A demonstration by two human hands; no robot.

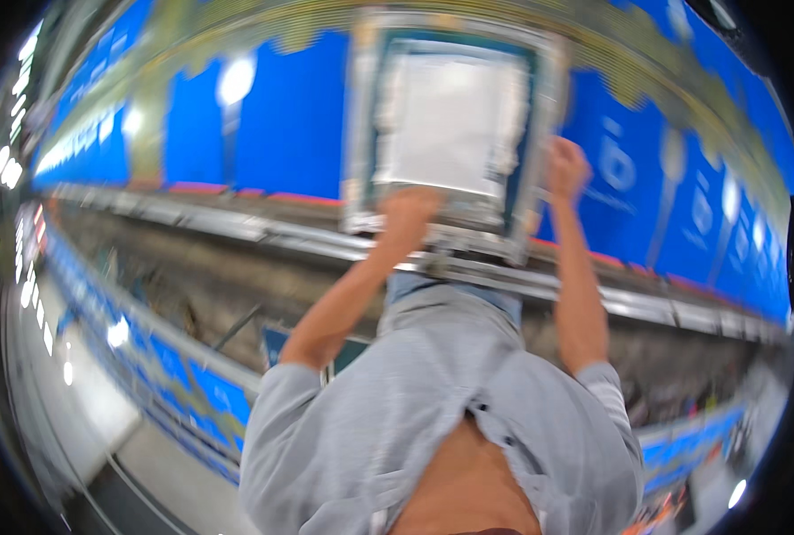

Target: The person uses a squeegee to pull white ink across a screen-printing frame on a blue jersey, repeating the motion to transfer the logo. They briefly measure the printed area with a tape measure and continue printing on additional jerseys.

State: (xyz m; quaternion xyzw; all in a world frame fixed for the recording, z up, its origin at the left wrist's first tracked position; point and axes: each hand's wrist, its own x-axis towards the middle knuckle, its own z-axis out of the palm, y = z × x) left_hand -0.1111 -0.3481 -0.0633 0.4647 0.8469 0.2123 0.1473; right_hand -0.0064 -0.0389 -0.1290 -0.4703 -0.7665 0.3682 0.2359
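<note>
In front of me, a rectangular metal frame point(548, 89) with a teal inner border and a white middle panel point(442, 120) lies over a long blue printed surface point(286, 107). My left hand point(409, 214) is closed at the frame's lower inner edge, just below the white panel; what it holds is too blurred to make out. My right hand point(568, 168) has its fingers curled on the right side of the frame. The picture is smeared by motion, so fine detail at both hands is lost.
A long metal rail point(664, 316) runs crosswise along the near edge of the blue surface, with a dark trough below it. Behind my body at lower left, another long blue printed table point(219, 397) runs beside a pale floor point(94, 374). Rows of lights line the far left.
</note>
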